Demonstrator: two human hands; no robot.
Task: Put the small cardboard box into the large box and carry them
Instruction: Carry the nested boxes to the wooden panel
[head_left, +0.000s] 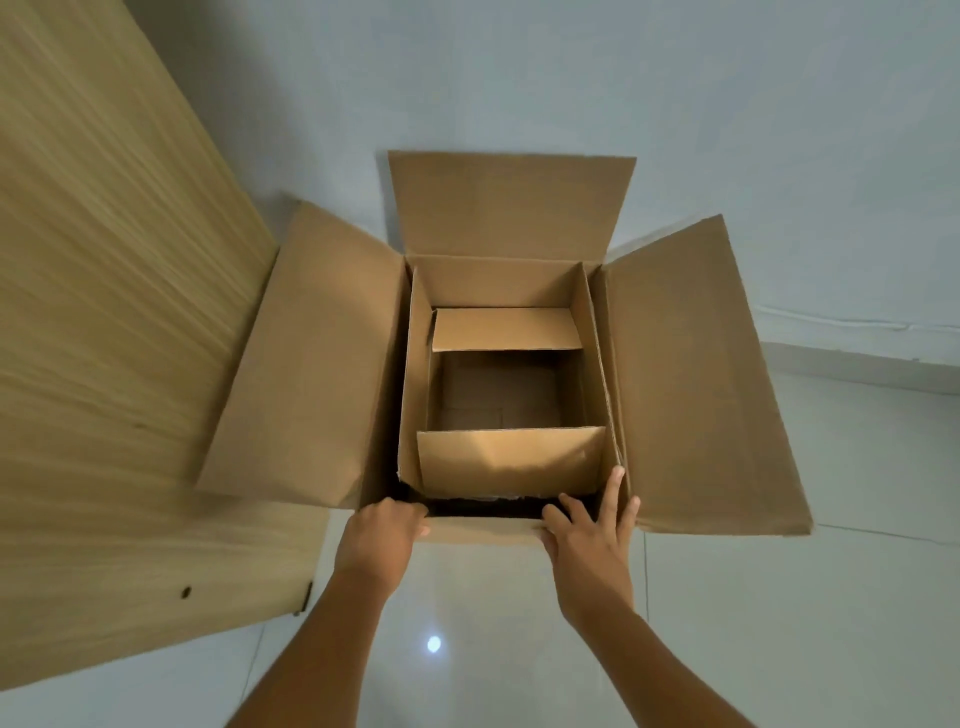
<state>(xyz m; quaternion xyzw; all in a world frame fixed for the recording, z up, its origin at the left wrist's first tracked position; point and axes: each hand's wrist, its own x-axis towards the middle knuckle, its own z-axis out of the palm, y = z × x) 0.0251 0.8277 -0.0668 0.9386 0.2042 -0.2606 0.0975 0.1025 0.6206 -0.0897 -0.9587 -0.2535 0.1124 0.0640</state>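
The large cardboard box (691, 374) stands open on the floor with its flaps spread left, right and back. Inside it sits the small cardboard box (511, 460), also open, its near and far flaps raised. My left hand (382, 535) curls over the large box's near rim at the left. My right hand (592, 540) rests on the same rim at the right, fingers spread, fingertips touching the small box's near right corner. The near flap of the large box is hidden below my hands.
A light wooden panel (104, 338) stands close on the left, touching the left flap. A white wall (571, 78) rises behind the box. The glossy white tiled floor (779, 623) extends on the right and in front.
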